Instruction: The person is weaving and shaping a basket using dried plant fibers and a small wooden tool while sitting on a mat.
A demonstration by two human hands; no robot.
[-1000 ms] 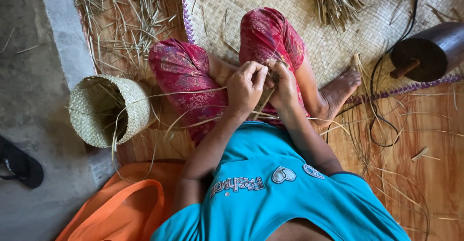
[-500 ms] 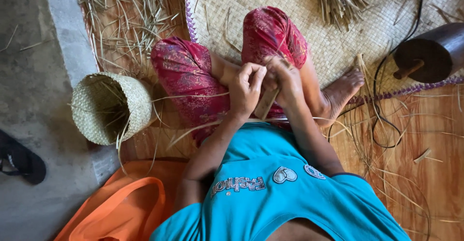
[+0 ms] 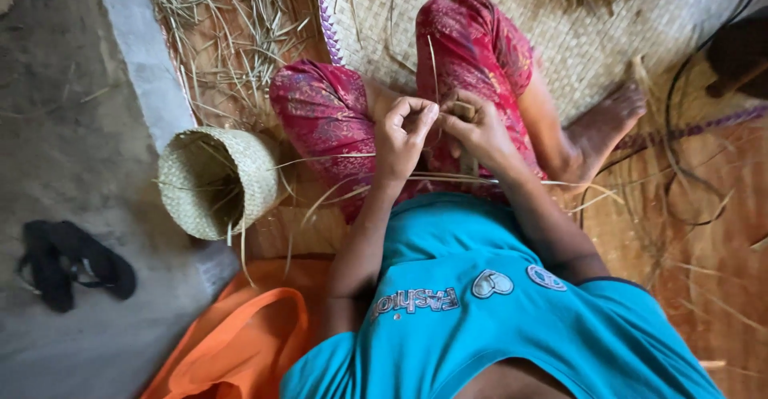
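Head view, person sitting cross-legged on a woven mat (image 3: 512,15). Both hands are meeting over the lap. L hand (image 3: 404,131) is pinching thin straw strips (image 3: 432,177) w/ curled fingers; R hand (image 3: 478,127) is gripping a small tan piece (image 3: 464,111) betw. thumb & fingers. Piece is lying betw. the hands, touching both, nearer the R; its long axis can't be told. Strips are running roughly left-right across the lap, just below the hands. Half-woven basket (image 3: 214,179) is lying on its side well to the L, nearer the L arm.
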